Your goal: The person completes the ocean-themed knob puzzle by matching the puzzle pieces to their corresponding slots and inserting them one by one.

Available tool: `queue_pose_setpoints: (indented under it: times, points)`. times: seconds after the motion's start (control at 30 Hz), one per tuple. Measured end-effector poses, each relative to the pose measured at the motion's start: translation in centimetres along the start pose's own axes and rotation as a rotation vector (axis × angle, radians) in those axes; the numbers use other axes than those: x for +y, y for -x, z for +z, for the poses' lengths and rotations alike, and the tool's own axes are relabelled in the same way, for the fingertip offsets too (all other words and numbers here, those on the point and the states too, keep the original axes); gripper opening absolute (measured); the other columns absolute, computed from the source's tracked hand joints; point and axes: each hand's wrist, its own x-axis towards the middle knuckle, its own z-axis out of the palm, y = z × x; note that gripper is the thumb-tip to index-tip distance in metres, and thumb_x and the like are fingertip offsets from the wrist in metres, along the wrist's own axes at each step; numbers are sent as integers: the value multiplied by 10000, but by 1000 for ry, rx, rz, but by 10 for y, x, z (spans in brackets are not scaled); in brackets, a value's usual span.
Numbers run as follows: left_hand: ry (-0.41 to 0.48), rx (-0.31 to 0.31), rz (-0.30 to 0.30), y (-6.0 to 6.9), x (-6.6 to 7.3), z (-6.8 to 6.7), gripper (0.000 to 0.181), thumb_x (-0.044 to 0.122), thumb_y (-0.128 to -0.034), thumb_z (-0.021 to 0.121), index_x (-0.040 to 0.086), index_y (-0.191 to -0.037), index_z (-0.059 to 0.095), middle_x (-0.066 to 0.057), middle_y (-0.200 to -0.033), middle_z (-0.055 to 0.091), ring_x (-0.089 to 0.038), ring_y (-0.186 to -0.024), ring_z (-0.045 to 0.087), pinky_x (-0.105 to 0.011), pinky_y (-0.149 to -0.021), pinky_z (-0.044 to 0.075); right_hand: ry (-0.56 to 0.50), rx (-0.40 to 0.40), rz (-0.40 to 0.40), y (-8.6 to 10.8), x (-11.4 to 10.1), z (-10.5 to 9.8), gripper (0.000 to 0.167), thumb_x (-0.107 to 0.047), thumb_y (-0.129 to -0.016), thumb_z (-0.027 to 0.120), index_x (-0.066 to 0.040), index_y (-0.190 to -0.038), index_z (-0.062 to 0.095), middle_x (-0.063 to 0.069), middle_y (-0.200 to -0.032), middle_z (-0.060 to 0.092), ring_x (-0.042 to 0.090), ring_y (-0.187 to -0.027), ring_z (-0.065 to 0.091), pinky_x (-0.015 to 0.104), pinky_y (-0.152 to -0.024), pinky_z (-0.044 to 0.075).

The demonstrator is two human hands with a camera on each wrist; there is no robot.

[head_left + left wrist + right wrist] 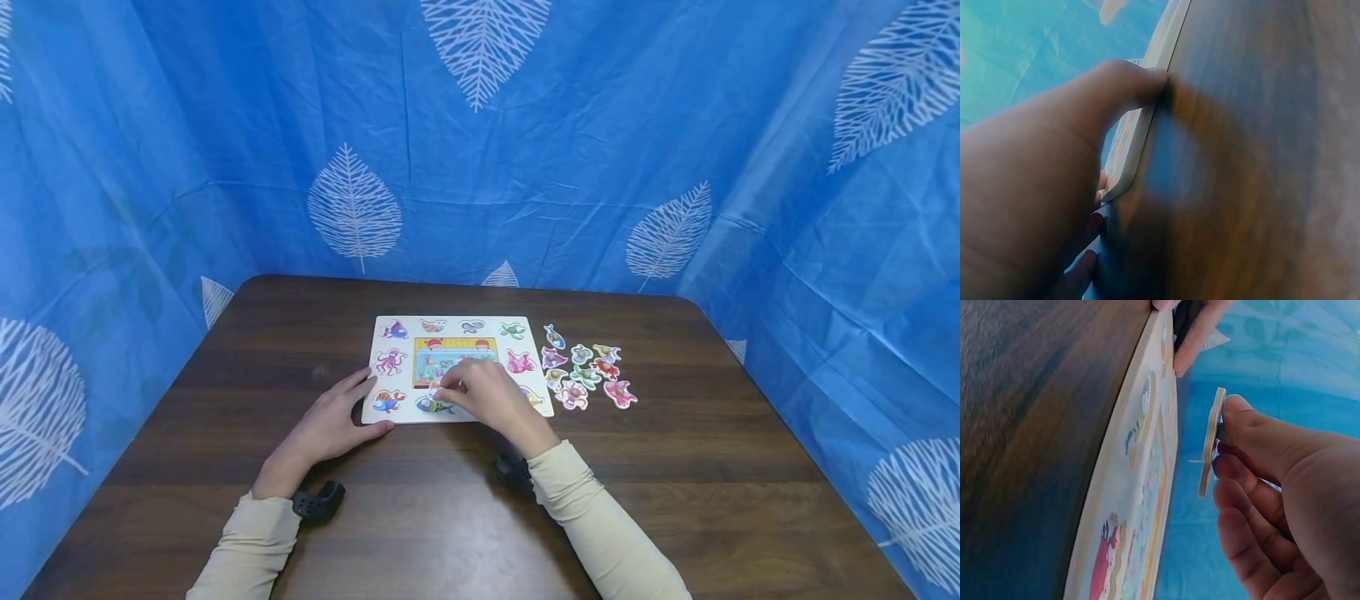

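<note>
Beige-sleeved, the left hand (pixel 330 421) rests spread at the lower-left corner of a puzzle board (pixel 453 326), frame centre, its recesses showing sea animals, some hidden behind the right hand (pixel 487 396), which pinches a piece (pixel 1211 444), its picture indistinct. Loose pieces (pixel 573 395) lie right of centre.
</note>
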Motion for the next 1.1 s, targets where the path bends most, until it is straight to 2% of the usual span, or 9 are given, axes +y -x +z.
queue_pose_setpoints:
  times: [0.4,0.63,0.9,1.1]
  points:
    - [4,-2,-12,1,2,-2,914,526,-885,771,-19,-1539,440,-239,-1632,351,-482,-1468,363,-680,-1127,378,-3,-19,-18,-6,-10,12,164,-328,-926,793,-171,-965,820,-74,-848,744,31,-730,604,191,-658,502]
    - [-1,8,-6,0,2,-1,908,524,-880,778,-20,-1531,453,-236,-1627,364,-478,-1461,382,-673,-1121,392,5,-24,-42,-8,-16,21,186,-341,-935,779,-173,-999,827,-69,-945,790,47,-828,684,221,-743,544]
    - [-20,18,1,0,2,-2,885,511,-890,775,-31,-1518,467,-242,-1616,379,-476,-1455,392,-670,-1116,397,7,-31,-44,-10,-17,31,183,-337,-949,764,-166,-998,812,-59,-956,794,67,-877,723,241,-809,571]
    - [-16,23,1,0,2,-1,876,501,-893,775,-25,-1522,465,-243,-1617,378,-483,-1453,390,-678,-1112,396,-7,-11,-46,-11,-16,38,163,-327,-954,759,-172,-966,805,-83,-865,774,11,-787,679,270,-814,563]
